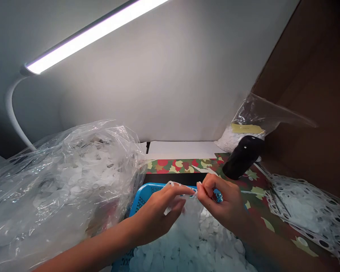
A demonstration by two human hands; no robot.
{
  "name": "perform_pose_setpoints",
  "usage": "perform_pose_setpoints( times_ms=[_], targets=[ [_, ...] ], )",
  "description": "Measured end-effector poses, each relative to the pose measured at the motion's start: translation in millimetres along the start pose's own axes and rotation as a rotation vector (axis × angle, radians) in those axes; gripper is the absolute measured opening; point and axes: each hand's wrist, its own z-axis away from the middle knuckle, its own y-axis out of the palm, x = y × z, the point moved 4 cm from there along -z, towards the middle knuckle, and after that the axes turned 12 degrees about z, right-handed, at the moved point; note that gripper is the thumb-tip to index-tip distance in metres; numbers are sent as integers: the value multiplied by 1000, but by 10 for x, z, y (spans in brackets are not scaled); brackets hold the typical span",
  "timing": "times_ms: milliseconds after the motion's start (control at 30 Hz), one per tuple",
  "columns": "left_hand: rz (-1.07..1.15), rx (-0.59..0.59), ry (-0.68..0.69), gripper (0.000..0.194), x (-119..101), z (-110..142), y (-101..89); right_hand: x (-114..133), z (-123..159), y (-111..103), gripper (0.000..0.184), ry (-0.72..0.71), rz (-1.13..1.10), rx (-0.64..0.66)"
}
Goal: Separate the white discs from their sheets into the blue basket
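My left hand (166,207) is closed around a thin whitish plastic piece (174,184), part of which shows above the index finger. My right hand (223,198) meets its fingertips in a pinch, with thumb and index finger together on a small white bit (198,184). What exactly each piece is stays hard to make out. Both hands hover over a blue plastic basket (140,194) with a perforated wall. Heaped in the basket are many flat white plastic discs (187,249).
A large see-through bag (73,181) of white pieces fills the left side. At right stand a black cylindrical object (243,156) and a smaller bag (235,136) with a yellow label. White sheets with punched holes (308,211) lie on the patterned cloth (257,219). A lit lamp (96,36) hangs above.
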Motion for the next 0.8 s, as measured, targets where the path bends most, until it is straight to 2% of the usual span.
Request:
perform_pose_setpoints(
  times_ms=[300,467,800],
  targets=[
    [-102,-45,66,42,-21,-13,-22,5,8,27,37,-99,49,58],
    [-166,-71,18,49,8,0,-33,25,14,8,36,-141,61,43],
    [-170,-75,35,50,20,9,-27,21,27,2,35,-169,69,46]
  ],
)
